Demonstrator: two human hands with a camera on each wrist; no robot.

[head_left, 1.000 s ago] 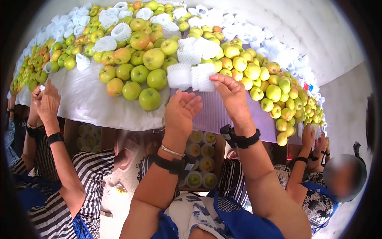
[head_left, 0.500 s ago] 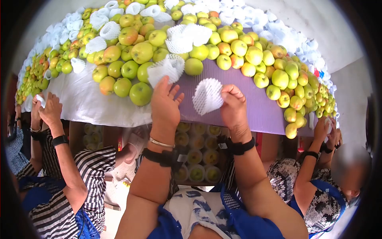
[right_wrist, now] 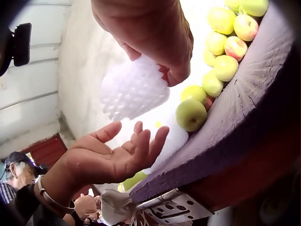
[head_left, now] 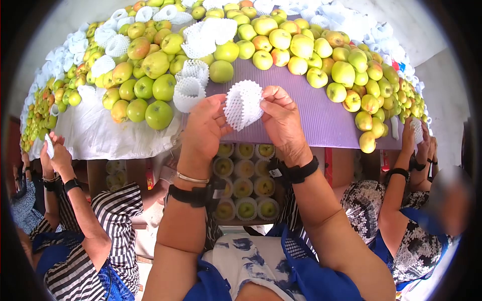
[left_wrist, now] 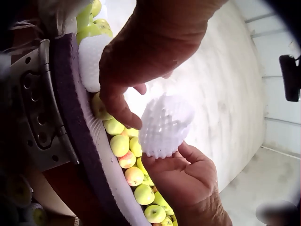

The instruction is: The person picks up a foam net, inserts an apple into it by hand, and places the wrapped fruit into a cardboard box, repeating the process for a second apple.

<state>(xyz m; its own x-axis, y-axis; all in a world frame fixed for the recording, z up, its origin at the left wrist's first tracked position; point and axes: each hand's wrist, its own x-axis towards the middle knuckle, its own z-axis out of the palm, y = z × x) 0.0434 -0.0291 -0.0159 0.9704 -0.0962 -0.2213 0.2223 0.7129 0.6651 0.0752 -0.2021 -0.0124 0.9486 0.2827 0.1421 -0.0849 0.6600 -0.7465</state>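
A white foam fruit net (head_left: 243, 106) is pinched at its edge between the thumb and fingers of my right hand (head_left: 284, 123), above the purple ridged tabletop. It looks flattened, with its mesh showing clearly in the left wrist view (left_wrist: 164, 127). On its other side my left hand (head_left: 202, 129) is held with loose fingers, palm turned towards the net. In the right wrist view a small gap separates the left fingers (right_wrist: 159, 141) from the net. Two more foam nets (head_left: 189, 95) stand on the table just beyond the left hand, beside green apples (head_left: 159, 115).
Apples (head_left: 301, 46) heap along the table, with loose foam nets (head_left: 208, 31) among and behind them. Below the table edge, a box holds netted apples (head_left: 244, 186). People work close by on the left (head_left: 63, 158) and right (head_left: 415, 150).
The right hand has drawn a foam net away from those by the apples and brought it leftward to the left hand. The left hand has moved back from the remaining nets. The head view has shifted.
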